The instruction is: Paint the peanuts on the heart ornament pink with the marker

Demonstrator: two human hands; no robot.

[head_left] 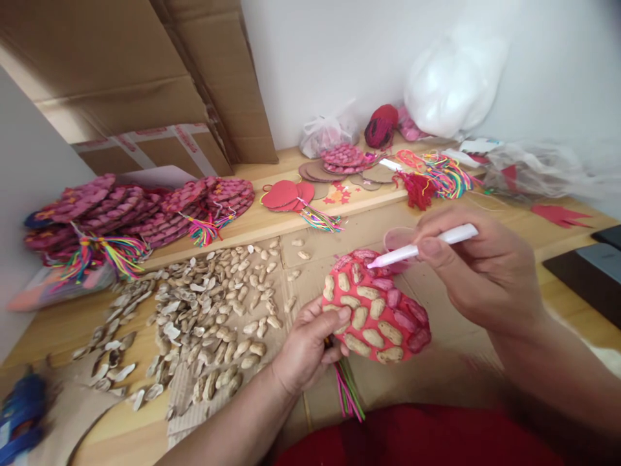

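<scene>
Between both hands, red peanut disc (376,315), left hand (305,349) gripping, right hand (478,272) holding brush (421,246)

Blue object (22,414) at lower left, blurred and cut by the frame edge; identity unclear. Clear bags (538,171) at right, contents indistinct. Tassel (347,388) partly hidden behind left hand (308,346). Dark flat item (589,272) cropped at the right edge.
</scene>
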